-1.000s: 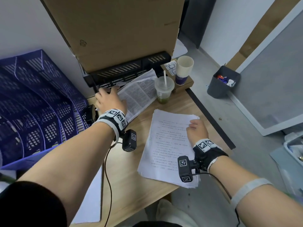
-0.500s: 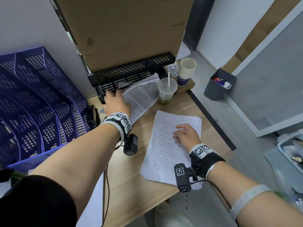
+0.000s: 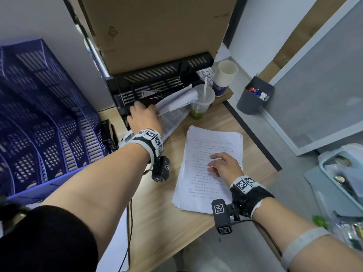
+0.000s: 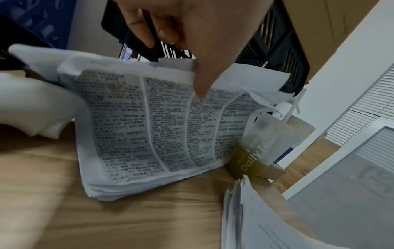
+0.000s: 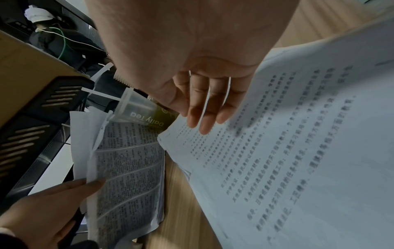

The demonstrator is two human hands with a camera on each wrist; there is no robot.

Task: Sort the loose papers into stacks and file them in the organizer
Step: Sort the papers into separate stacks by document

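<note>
Newsprint stack (image 4: 149, 131) — dense columns, far edge curled up by left hand (image 3: 144, 116).

Left grip (image 3: 144, 116): pinching the near edge of the column-printed papers (image 3: 172, 108), lifting the top sheets at the mouth of the black organizer (image 3: 157, 83).
Right grip (image 3: 225, 164): resting with relaxed fingers on the white stack (image 3: 208, 146), which is lying flat on the wooden surface (image 3: 157, 222).
Beyond the left grip: a lidded drink cup (image 3: 201, 104) is standing just beside the lifted papers.
Left of the left grip: blue trays (image 3: 45, 114) are leaning.
</note>
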